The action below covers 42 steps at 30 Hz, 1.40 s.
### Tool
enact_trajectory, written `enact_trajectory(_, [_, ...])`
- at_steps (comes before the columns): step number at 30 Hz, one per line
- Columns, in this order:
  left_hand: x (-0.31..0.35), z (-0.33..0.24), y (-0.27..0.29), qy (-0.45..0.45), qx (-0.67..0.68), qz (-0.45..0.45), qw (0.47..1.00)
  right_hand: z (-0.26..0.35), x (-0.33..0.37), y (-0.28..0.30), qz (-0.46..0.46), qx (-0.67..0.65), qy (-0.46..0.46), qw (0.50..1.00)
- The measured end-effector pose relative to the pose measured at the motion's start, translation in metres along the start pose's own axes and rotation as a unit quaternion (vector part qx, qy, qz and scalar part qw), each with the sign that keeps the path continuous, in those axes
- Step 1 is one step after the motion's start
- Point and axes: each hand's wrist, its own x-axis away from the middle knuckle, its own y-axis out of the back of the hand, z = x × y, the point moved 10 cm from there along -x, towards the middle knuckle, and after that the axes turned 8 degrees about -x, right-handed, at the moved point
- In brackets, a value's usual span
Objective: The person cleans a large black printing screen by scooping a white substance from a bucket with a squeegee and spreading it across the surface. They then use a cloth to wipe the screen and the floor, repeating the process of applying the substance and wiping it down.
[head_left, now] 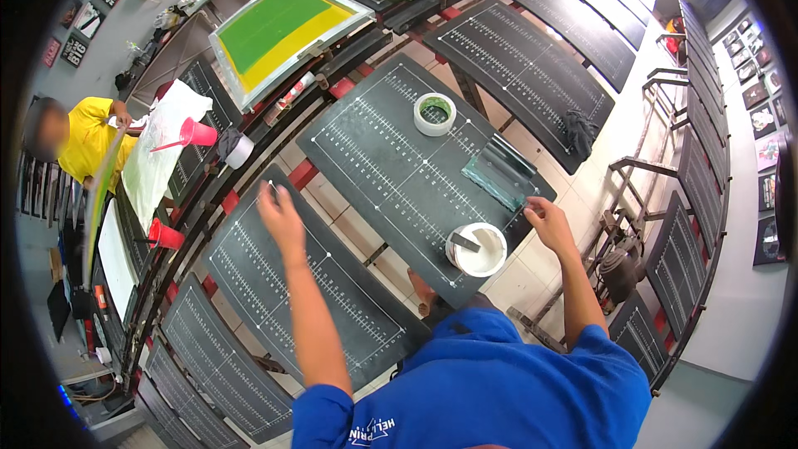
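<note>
My left hand (281, 214) is open, fingers apart, over the far end of a dark printing board (299, 283) marked with white rulers. To the right, my right hand (550, 224) hovers by the edge of the middle board (374, 145), its fingers loosely bent and apart with nothing visible between them. Closest to its fingertips lies a squeegee (509, 168) with a dark handle and teal ink along its blade. A white tub (490, 259) of white ink stands at the near corner, a spatula (465, 241) resting in it. Farther up lies a roll of tape (435, 116).
A framed screen (278, 33), green and yellow, rests beyond the boards. Red cups (198, 131) stand at the left, near a person in yellow (100, 137) holding a screen. A dark cloth (579, 133) hangs on the right-hand board. Metal racks (657, 166) run along the right.
</note>
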Motion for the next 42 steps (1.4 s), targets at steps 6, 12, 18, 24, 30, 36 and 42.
enact_trajectory(6, [0.246, 0.000, 0.020, 0.115, 0.103, 0.119, 0.981, 0.005, 0.026, 0.037, 0.036, 0.056, 0.050, 0.997])
enact_trajectory(12, [0.378, 0.024, 0.086, 0.210, 0.058, 0.120, 0.968, 0.045, -0.045, -0.001, 0.069, 0.061, 0.137, 0.986])
enact_trajectory(18, [0.407, 0.023, 0.124, 0.269, -0.023, 0.066, 0.961, 0.153, -0.126, -0.099, 0.066, 0.073, 0.356, 0.929])
enact_trajectory(24, [0.455, 0.012, 0.125, 0.321, -0.016, -0.046, 0.946, 0.154, -0.202, -0.176, 0.211, 0.241, 0.380, 0.868])
enact_trajectory(30, [0.608, -0.024, 0.089, 0.501, -0.060, -0.065, 0.861, 0.265, -0.293, -0.211, 0.125, 0.161, 0.493, 0.846])
enact_trajectory(36, [0.658, -0.084, 0.079, 0.550, -0.134, -0.035, 0.824, 0.333, -0.380, -0.286, 0.126, 0.256, 0.440, 0.852])
enact_trajectory(42, [0.635, -0.089, 0.080, 0.528, -0.127, -0.058, 0.837, 0.356, -0.387, -0.278, 0.082, 0.126, 0.511, 0.846])
